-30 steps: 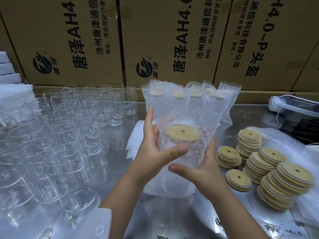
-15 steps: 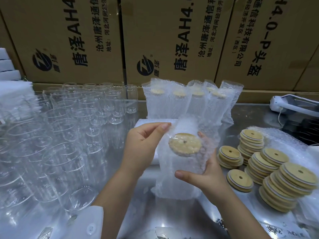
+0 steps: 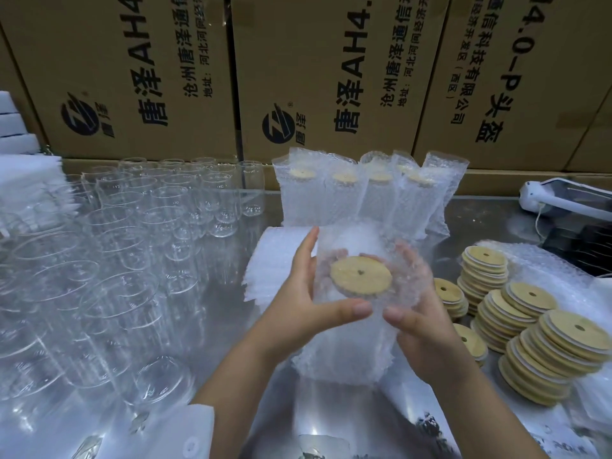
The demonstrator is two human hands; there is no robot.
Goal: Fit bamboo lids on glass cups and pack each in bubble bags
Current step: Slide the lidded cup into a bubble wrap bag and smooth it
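Stacked brown cardboard cartons (image 3: 132, 77) with black lettering close off the far side, and a shiny metal table (image 3: 480, 220) is spread before them. Near the middle, a clear bubble bag (image 3: 318, 362) is held upright between both hands. A glass cup (image 3: 344, 329) is dimly made out through the film, capped by a round bamboo lid (image 3: 361, 276) with a small centre hole. The bag's left side is gripped by the left hand (image 3: 298, 303) and its right side by the right hand (image 3: 420, 332). The fingers (image 3: 306, 250) of both are curled round the far face, with the thumbs pressed on the near face.

Bagging is judged to be the step in hand: the lidded cup is already seated, while the loose mouth above the lid is not yet closed. The next move calls for that top to be folded down without the lid being tipped.

A row of packed bubble bags (image 3: 347, 197) is stood at the far side, a lid visible in most. Empty clear glass cups (image 3: 132, 260) are massed at the left, stacked bamboo lids (image 3: 546, 342) at the right, and a pile of flat white bags (image 3: 275, 260) lies beyond the left hand.
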